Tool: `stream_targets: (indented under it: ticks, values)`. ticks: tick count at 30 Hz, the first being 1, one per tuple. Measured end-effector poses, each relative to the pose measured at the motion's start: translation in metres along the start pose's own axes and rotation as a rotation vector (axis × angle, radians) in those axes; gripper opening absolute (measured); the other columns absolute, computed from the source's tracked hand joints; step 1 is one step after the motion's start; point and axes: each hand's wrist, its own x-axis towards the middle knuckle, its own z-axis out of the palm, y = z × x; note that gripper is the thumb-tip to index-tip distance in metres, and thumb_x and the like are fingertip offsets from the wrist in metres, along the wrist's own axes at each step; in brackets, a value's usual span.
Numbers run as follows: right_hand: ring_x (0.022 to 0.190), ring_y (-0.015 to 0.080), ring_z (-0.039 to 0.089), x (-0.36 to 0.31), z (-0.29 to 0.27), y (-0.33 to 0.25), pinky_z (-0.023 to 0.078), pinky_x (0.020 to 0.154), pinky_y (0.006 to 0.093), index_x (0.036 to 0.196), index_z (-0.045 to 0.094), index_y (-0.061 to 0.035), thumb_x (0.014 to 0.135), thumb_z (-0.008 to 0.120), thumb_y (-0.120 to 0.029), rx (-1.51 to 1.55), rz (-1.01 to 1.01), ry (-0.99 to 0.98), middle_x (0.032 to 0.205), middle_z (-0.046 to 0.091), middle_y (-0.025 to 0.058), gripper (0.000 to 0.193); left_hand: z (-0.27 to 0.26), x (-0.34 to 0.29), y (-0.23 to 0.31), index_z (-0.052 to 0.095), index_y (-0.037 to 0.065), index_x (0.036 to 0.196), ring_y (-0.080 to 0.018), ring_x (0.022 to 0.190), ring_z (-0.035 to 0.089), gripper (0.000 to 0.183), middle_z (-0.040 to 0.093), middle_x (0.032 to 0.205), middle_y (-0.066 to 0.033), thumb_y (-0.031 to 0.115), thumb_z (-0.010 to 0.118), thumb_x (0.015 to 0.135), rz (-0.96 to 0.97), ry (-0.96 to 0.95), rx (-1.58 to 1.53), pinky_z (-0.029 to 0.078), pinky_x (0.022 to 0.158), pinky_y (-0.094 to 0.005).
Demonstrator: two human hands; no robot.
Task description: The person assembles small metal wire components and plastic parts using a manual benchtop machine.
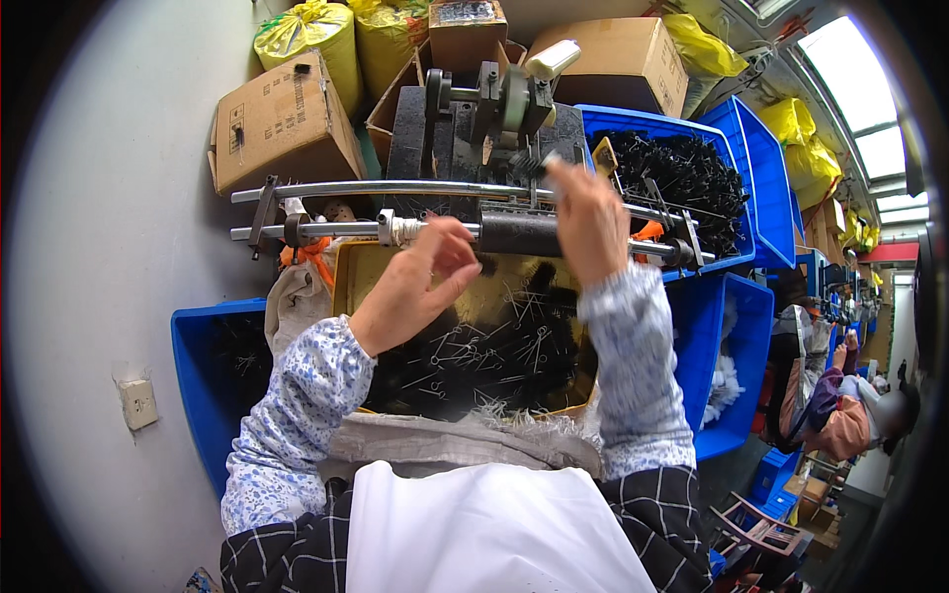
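Observation:
My right hand [593, 222], a little smeared by motion, is raised over the right part of the metal rails [395, 188]. Its fingers pinch a small black wire brush [529, 164] in front of the bench machine [509, 104]. Next to the white-wrapped part of the nearer rail, my left hand [415, 287] hovers with bent fingers and the thumb apart, holding nothing I can see. Below both hands sits a yellow tray [348, 282] with several black brushes and thin looped wires in it.
A blue bin [633, 121] full of black brushes stands at the back right. More blue bins [203, 395] flank the tray. Cardboard boxes [282, 128] and yellow sacks [311, 40] line the back. Another person [840, 405] sits at far right.

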Motion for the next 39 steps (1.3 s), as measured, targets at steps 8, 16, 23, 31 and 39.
stream_targets:
  ticks: [8,16,23,31,39]
  values:
    - [0.084,0.023,0.059,0.033,0.044,0.052,0.047,0.074,0.0345,0.095,0.064,-0.0115,0.079,0.053,-0.012,-0.324,0.046,-0.016,0.083,0.062,0.0072,0.02,0.024,0.011,-0.058,0.051,0.006,0.113,-0.025,0.104,0.05,0.035,0.054,0.107,-0.008,0.007,0.054,0.078,0.113,-0.16,0.952,0.041,0.09,-0.0371]
    - [0.087,0.0243,0.056,0.039,0.05,0.058,0.044,0.08,0.036,0.1,0.064,-0.0114,0.079,0.055,-0.012,-0.173,0.047,-0.043,0.09,0.063,0.0068,0.023,0.022,0.011,-0.066,0.05,0.006,0.112,-0.027,0.101,0.052,0.035,0.055,0.106,-0.0106,0.007,0.055,0.078,0.174,-0.229,1.003,0.04,0.09,-0.0377]
    - [0.098,0.0188,0.046,0.047,0.046,0.058,0.03,0.085,0.0364,0.101,0.065,-0.017,0.079,0.055,-0.01,-0.204,0.062,-0.178,0.099,0.063,-0.0015,0.025,0.009,-0.005,-0.029,0.046,0.003,0.111,-0.0331,0.093,0.054,0.031,0.055,0.099,-0.0168,0.01,0.055,0.083,0.111,-0.277,0.809,0.043,0.081,-0.0384]
    - [0.101,0.0249,0.049,0.024,0.042,0.061,0.035,0.082,0.0411,0.117,0.052,-0.0059,0.079,0.057,-0.024,-0.298,0.243,-0.149,0.106,0.058,0.0101,0.042,-0.023,-0.024,0.006,0.049,0.002,0.102,-0.0326,0.079,0.058,0.027,0.06,0.087,-0.0141,0.01,0.06,0.079,0.194,-0.148,0.748,0.046,0.071,-0.0366]
    - [0.098,0.0253,0.054,0.033,0.063,0.028,0.04,0.078,0.0426,0.104,0.056,-0.0032,0.079,0.055,-0.018,-0.242,0.214,-0.099,0.1,0.06,0.01,0.029,-0.038,-0.03,0.03,0.057,0.006,0.101,-0.0204,0.07,0.061,0.027,0.063,0.09,-0.0105,0.021,0.065,0.079,0.256,-0.043,0.702,0.049,0.062,-0.0283]
